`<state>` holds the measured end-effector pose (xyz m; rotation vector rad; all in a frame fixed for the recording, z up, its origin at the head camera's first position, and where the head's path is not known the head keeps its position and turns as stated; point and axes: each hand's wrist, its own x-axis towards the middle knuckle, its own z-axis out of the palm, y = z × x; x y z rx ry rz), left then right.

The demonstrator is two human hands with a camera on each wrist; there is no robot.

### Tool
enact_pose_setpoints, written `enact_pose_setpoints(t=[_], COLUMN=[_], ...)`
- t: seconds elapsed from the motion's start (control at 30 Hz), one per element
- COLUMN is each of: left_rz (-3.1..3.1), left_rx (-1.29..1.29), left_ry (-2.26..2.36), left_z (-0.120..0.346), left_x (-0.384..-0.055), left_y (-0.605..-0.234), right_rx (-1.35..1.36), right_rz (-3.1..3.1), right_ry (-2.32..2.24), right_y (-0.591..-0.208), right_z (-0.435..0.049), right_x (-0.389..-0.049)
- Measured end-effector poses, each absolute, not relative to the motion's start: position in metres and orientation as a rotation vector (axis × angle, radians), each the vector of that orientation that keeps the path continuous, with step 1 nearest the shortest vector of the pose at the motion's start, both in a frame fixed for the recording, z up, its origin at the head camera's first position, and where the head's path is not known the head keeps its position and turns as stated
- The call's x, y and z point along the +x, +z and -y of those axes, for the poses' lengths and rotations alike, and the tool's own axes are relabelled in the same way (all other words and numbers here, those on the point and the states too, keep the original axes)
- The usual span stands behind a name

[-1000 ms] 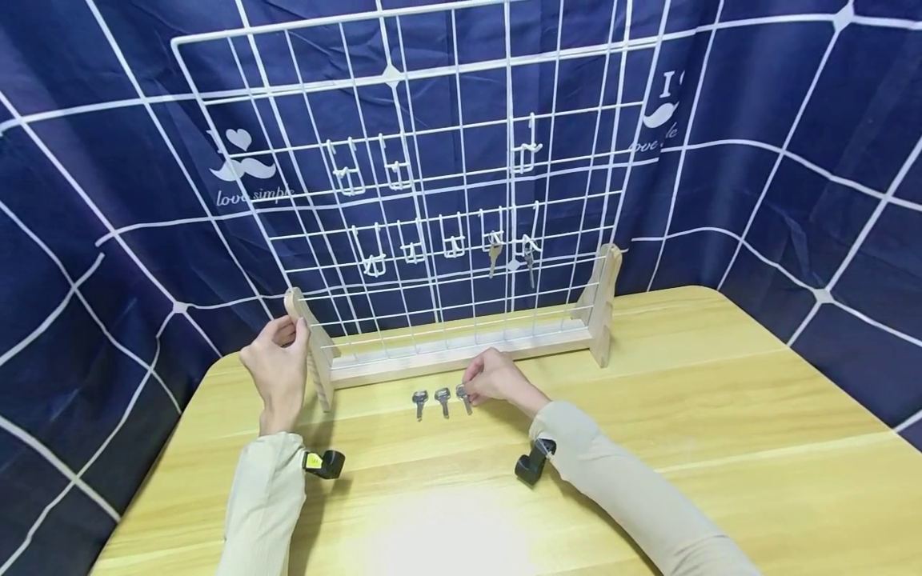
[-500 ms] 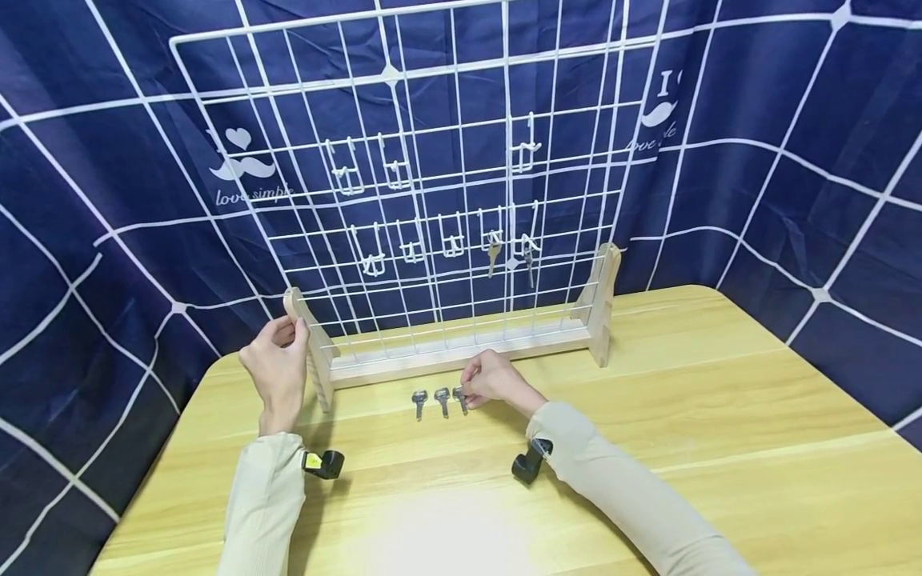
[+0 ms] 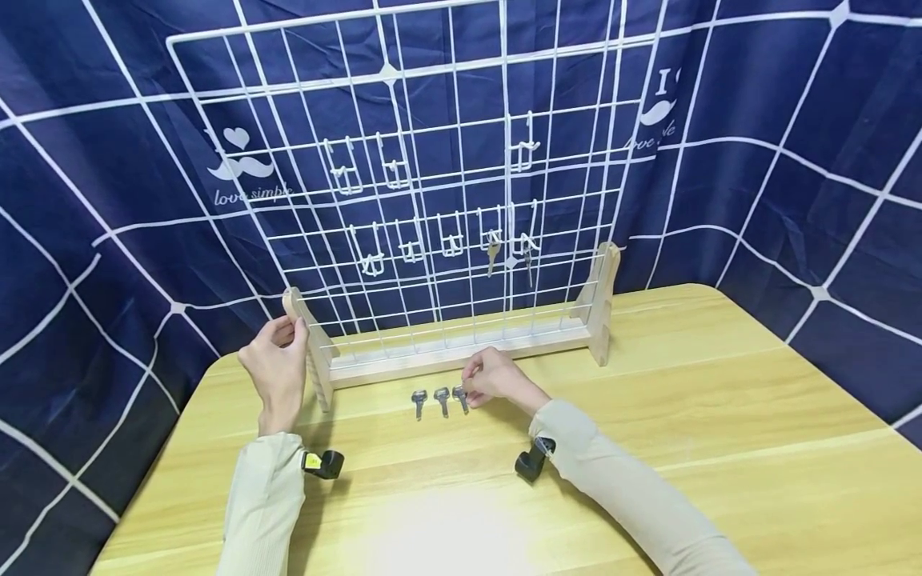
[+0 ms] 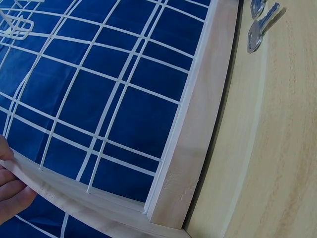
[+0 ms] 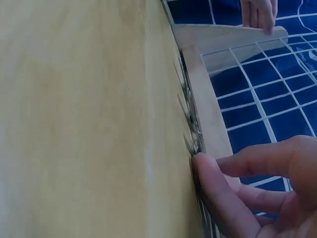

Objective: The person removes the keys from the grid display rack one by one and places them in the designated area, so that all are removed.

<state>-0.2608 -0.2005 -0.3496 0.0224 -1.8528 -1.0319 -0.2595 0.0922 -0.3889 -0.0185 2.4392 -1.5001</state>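
Observation:
Three silver keys lie in a row on the table in front of a white wire grid rack (image 3: 461, 280): a left key (image 3: 418, 404), a middle key (image 3: 442, 401) and a right key (image 3: 460, 398). My right hand (image 3: 495, 378) pinches the head of the right key between thumb and fingers; the fingers partly cover it. The right wrist view shows the thumb (image 5: 215, 181) against that key's head. My left hand (image 3: 277, 364) grips the top of the rack's left wooden foot (image 3: 314, 352). In the left wrist view only some fingers (image 4: 12, 193) show on that wood.
Several white wire hooks hang on the grid, among them a lower left hook (image 3: 373, 264). A brass-coloured key (image 3: 493, 260) and a dark key (image 3: 528, 264) hang from two lower right hooks. A dark blue curtain (image 3: 778, 216) surrounds the wooden table (image 3: 706, 384).
Between the first two frames my right hand nudges the right key slightly left, closer to the middle key. Since then, that key looks still. The left hand stays on the wooden foot.

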Motion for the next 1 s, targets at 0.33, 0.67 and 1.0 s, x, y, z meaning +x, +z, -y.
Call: enact_pose_setpoints(t=[0.33, 0.67, 1.0], left_rz=[1.847, 1.855, 1.888], left_rx=[0.032, 0.034, 0.054], left_ry=[-1.025, -1.015, -1.008], left_z=[0.200, 0.202, 0.201], left_x=[-0.262, -0.263, -0.263], left_y=[-0.350, -0.352, -0.352], right_rx=[-0.161, -0.343, -0.343], right_rz=[-2.707, -2.477, -2.245], right_ry=[-1.670, -2.234, -2.507], right_y=[-0.355, -0.321, -0.307], right_z=[-0.117, -0.121, -0.122], right_x=[-0.266, -0.263, -0.267])
